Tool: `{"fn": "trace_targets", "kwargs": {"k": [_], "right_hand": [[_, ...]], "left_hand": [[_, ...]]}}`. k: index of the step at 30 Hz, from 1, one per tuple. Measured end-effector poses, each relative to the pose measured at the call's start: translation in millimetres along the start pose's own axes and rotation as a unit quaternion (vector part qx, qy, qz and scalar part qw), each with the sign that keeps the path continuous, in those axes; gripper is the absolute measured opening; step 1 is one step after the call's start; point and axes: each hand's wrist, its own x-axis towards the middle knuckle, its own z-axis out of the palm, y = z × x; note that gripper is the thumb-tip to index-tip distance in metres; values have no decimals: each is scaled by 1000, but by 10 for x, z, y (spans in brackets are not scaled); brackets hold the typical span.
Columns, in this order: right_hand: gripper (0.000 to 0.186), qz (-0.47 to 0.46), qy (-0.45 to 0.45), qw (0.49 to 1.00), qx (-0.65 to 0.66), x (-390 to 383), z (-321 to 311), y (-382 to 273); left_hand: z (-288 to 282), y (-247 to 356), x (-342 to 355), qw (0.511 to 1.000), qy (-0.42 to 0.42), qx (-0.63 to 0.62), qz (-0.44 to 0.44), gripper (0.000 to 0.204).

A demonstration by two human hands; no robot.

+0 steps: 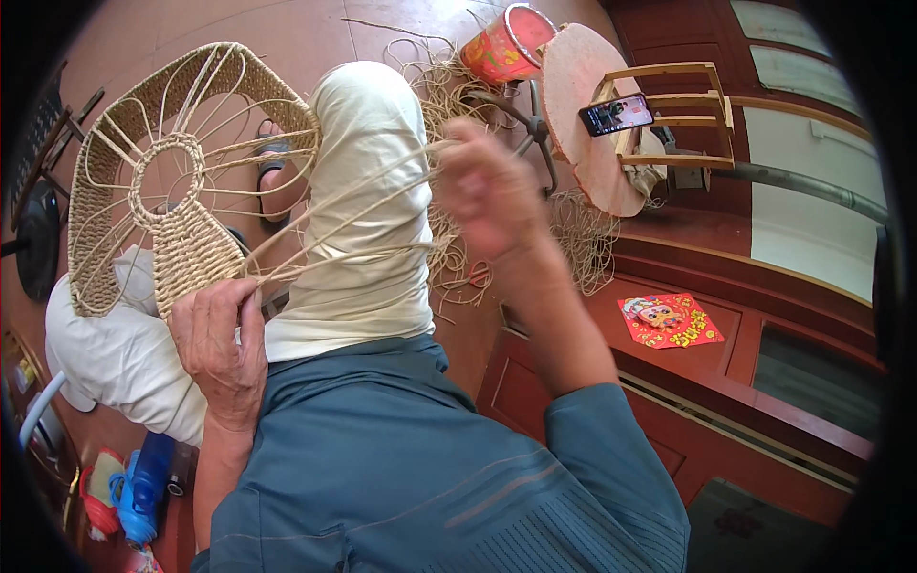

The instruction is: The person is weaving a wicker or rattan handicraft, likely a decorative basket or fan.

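A tan woven cord piece [196, 253] leans across my lap at the left. It has a thick braided rim, a small ring in its middle, loose cords running between ring and rim, and a densely woven wedge. My left hand [222, 334] is closed on the lower end of that wedge, its thumb and fingertips pinching where the strands come out. From there several thin cords [358, 199] stretch over my right knee to my right hand [487, 191], which is raised and blurred by motion. The cords run taut into its fingers.
Loose cord [449, 76] lies heaped on the floor beyond my knee. A red bucket [506, 43] stands near a round board [583, 115], where a phone [616, 115] rests against a wooden frame [716, 105]. Blue bottles [143, 487] lie at lower left.
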Motion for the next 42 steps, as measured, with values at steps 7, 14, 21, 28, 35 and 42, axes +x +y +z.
{"fn": "trace_targets", "kwargs": {"k": [7,14,21,28,35,42], "right_hand": [[18,-175,363,915,-29,-402,-2271,-1868],[22,-205,630,745,75,-1998,-4094,-2670],[24,-274,744,596,129,-3079,-4517,-2470],[65,-299,807,489,142,-3397,-4533,-2073],[30,9,689,681,-248,-3319,-5319,-1649],[37,-246,256,670,-651,-1124,-2830,-1063]], "left_hand": [[11,-26,0,1000,1,15,13,23],[-3,-46,12,1000,7,11,21,21],[-20,-54,32,1000,6,1,22,20],[-23,-32,52,1000,8,-10,16,17],[-16,-69,25,1000,3,-2,9,17],[71,-69,39,999,32,30,11,23]]}}
